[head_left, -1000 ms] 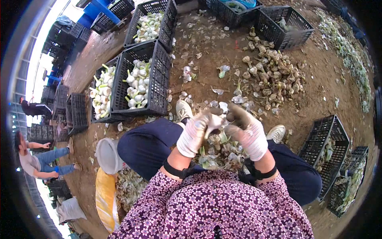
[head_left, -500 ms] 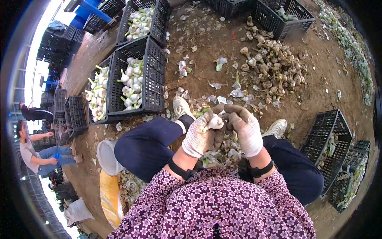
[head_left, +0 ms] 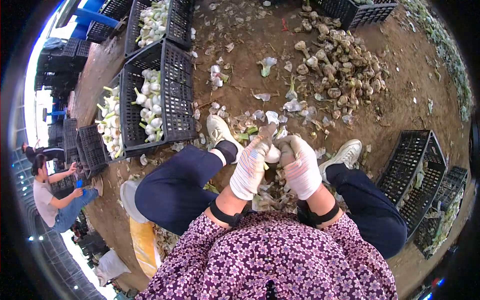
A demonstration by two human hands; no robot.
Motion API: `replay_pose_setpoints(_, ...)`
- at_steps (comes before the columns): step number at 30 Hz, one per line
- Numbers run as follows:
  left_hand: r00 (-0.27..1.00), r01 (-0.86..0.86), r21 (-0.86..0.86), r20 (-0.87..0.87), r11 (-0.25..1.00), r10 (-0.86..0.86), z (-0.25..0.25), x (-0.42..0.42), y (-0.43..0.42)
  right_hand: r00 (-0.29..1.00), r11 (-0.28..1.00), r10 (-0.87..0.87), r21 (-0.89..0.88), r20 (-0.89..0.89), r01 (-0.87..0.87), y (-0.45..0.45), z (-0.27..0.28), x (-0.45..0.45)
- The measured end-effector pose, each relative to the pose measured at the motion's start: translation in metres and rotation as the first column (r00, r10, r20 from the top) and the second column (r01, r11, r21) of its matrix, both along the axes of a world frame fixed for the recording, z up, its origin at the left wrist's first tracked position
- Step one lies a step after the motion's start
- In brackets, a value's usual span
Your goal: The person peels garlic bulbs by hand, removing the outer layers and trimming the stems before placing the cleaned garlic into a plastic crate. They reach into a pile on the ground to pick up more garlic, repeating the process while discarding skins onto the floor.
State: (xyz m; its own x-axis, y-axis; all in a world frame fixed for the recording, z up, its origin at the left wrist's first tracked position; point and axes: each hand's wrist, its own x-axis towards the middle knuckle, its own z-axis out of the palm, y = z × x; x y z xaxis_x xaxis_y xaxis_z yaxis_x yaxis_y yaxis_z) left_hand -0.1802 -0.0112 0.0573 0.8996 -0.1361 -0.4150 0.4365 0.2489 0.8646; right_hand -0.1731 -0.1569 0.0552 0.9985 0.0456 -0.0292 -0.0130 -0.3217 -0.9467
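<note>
A peeled white garlic bulb (head_left: 272, 155) shows between my two gloved hands, in front of my body. My left hand (head_left: 254, 162) is closed around the bulb, and a bit of green stem sticks out below it. Beside it, my right hand (head_left: 298, 164) has its fingers curled in close to the bulb. What those fingers pinch, if anything, is hidden. Both gloves are white with dirty fingertips. Loose skins and cut stems (head_left: 272, 196) litter the ground under my hands.
Unpeeled garlic bulbs (head_left: 345, 67) lie heaped ahead on the right. Black crates of white garlic (head_left: 177, 95) stand on the left, and another crate (head_left: 411, 160) stands at right. A white bucket (head_left: 129, 197) and yellow sack (head_left: 143, 245) sit by my left knee. Another person (head_left: 55, 195) is at far left.
My hands have turned, so the bulb now shows less. My right fingers have curled in more tightly. The view has shifted slightly, and the person at left has both forearms raised.
</note>
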Motion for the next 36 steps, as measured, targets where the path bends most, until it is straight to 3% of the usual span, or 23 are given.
replay_pose_setpoints(2, 0.997, -0.030, -0.073, -0.073, 0.997, 0.024, -0.004, 0.006, -0.002, 0.846, 0.920, 0.095, 0.370, -0.525, 0.126, -0.008, 0.003, 0.008)
replay_pose_setpoints(3, 0.990, -0.065, -0.175, -0.136, 0.982, 0.041, -0.003, 0.008, -0.002, 0.841, 0.856, 0.143, 0.492, -0.522, 0.160, -0.014, 0.006, 0.011)
replay_pose_setpoints(4, 0.978, -0.108, -0.273, -0.200, 0.956, 0.053, 0.000, 0.009, -0.003, 0.839, 0.855, 0.146, 0.493, -0.525, 0.160, -0.017, 0.009, 0.013)
replay_pose_setpoints(6, 0.960, -0.158, -0.362, -0.273, 0.919, 0.058, 0.004, 0.013, -0.005, 0.920, 0.814, 0.204, 0.580, -0.336, 0.031, -0.019, 0.011, 0.012)
replay_pose_setpoints(7, 0.931, -0.192, -0.263, -0.353, 0.946, 0.091, 0.005, 0.017, -0.006, 0.841, 0.829, 0.269, 0.558, -0.470, 0.046, -0.020, 0.009, 0.010)
replay_pose_setpoints(8, 0.896, -0.216, -0.159, -0.425, 0.963, 0.131, 0.004, 0.019, -0.008, 0.839, 0.829, 0.269, 0.557, -0.473, 0.048, -0.019, 0.002, 0.010)
replay_pose_setpoints(9, 0.949, -0.228, -0.190, -0.264, 0.955, 0.174, -0.035, 0.012, -0.002, 0.965, 0.950, 0.160, 0.297, -0.208, -0.094, -0.016, -0.008, 0.009)
replay_pose_setpoints(10, 0.948, -0.227, -0.190, -0.268, 0.955, 0.172, -0.033, 0.013, -0.004, 0.986, 0.991, 0.132, -0.019, 0.102, -0.130, -0.013, -0.013, 0.009)
replay_pose_setpoints(12, 0.989, -0.140, 0.090, -0.026, 0.986, 0.143, -0.028, 0.015, -0.006, 0.994, 0.996, 0.080, 0.022, 0.069, -0.082, -0.011, -0.010, 0.008)
replay_pose_setpoints(14, 0.992, -0.111, 0.039, -0.049, 0.993, 0.113, -0.025, 0.018, -0.004, 0.982, 0.957, 0.177, -0.245, 0.069, -0.156, -0.017, 0.003, 0.017)
replay_pose_setpoints(16, 0.992, -0.052, 0.049, -0.114, 0.997, 0.058, -0.027, 0.022, -0.003, 0.987, 0.965, 0.153, -0.223, 0.056, -0.137, -0.017, -0.003, 0.017)
replay_pose_setpoints(18, 0.994, -0.001, -0.015, -0.112, 1.000, 0.000, -0.032, 0.021, -0.001, 0.997, 0.975, -0.004, -0.223, -0.075, -0.013, -0.019, -0.032, 0.020)
replay_pose_setpoints(20, 0.974, -0.020, -0.202, -0.224, 0.979, -0.027, -0.031, 0.024, -0.003, 0.942, 0.990, -0.134, -0.005, -0.309, 0.139, -0.033, -0.058, 0.030)
replay_pose_setpoints(22, 0.969, -0.022, -0.150, -0.246, 0.988, -0.016, -0.039, 0.027, 0.000, 0.922, 0.883, -0.159, 0.367, -0.354, 0.293, -0.036, -0.058, 0.032)
replay_pose_setpoints(23, 0.958, -0.052, -0.087, -0.285, 0.995, 0.025, -0.035, 0.031, -0.002, 0.920, 0.882, -0.159, 0.366, -0.360, 0.296, -0.039, -0.049, 0.032)
replay_pose_setpoints(25, 0.949, -0.093, -0.045, -0.306, 0.995, 0.075, -0.042, 0.033, 0.000, 0.872, 0.951, 0.167, 0.310, -0.460, -0.019, -0.045, -0.025, 0.035)
replay_pose_setpoints(26, 0.948, -0.097, -0.041, -0.308, 0.994, 0.080, -0.049, 0.033, 0.002, 0.924, 0.969, 0.202, 0.206, -0.324, -0.139, -0.041, -0.022, 0.035)
replay_pose_setpoints(28, 0.954, -0.127, -0.016, -0.275, 0.992, 0.118, -0.054, 0.032, 0.000, 0.950, 0.969, 0.227, -0.045, -0.212, -0.242, -0.029, -0.024, 0.033)
replay_pose_setpoints(29, 0.989, -0.074, 0.087, -0.120, 0.993, 0.085, -0.052, 0.030, -0.004, 0.960, 0.952, 0.228, -0.169, -0.160, -0.254, -0.026, -0.022, 0.036)
replay_pose_setpoints(32, 0.997, 0.058, 0.213, -0.064, 0.975, -0.046, -0.041, 0.037, -0.006, 0.950, 0.895, 0.296, -0.321, -0.096, -0.311, -0.027, -0.026, 0.040)
replay_pose_setpoints(34, 0.992, 0.092, 0.142, -0.099, 0.986, -0.078, -0.041, 0.041, 0.001, 0.953, 0.887, 0.297, -0.350, -0.066, -0.301, -0.025, -0.025, 0.039)
replay_pose_setpoints(36, 0.964, 0.194, -0.187, -0.147, 0.963, -0.223, -0.059, 0.040, 0.009, 0.954, 0.879, 0.298, -0.381, -0.032, -0.287, -0.026, -0.037, 0.039)
